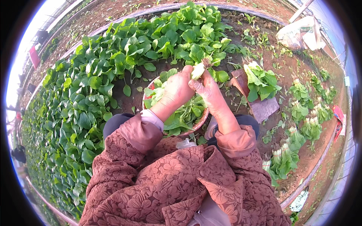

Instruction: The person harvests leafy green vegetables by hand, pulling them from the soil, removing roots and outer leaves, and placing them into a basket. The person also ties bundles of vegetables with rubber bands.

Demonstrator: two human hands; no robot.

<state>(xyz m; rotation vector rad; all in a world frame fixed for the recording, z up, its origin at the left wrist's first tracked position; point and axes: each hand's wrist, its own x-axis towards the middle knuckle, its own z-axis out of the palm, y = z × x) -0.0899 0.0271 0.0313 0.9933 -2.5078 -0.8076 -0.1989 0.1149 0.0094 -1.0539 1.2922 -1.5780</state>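
My left hand [179,86] is closed around a leafy green plant [197,71], whose pale stem base and roots point up and away from me. Against the same stem base press the thumb and fingers of my right hand [206,87]. Directly below both hands stands a round basin [202,120] holding loose green leaves [181,118]. Right of the basin, a small pile of leafy greens [261,80] lies on a flat board or sheet [264,108] on the soil. The plant's leaves are mostly hidden by my left hand.
Dense leafy greens [84,93] grow on the left and ahead. Tied bundles of greens [285,154] lie in rows on the soil at the right. A white plastic sack [301,34] sits at the far right, near the plastic sheeting. A red packet [338,118] lies by the right edge.
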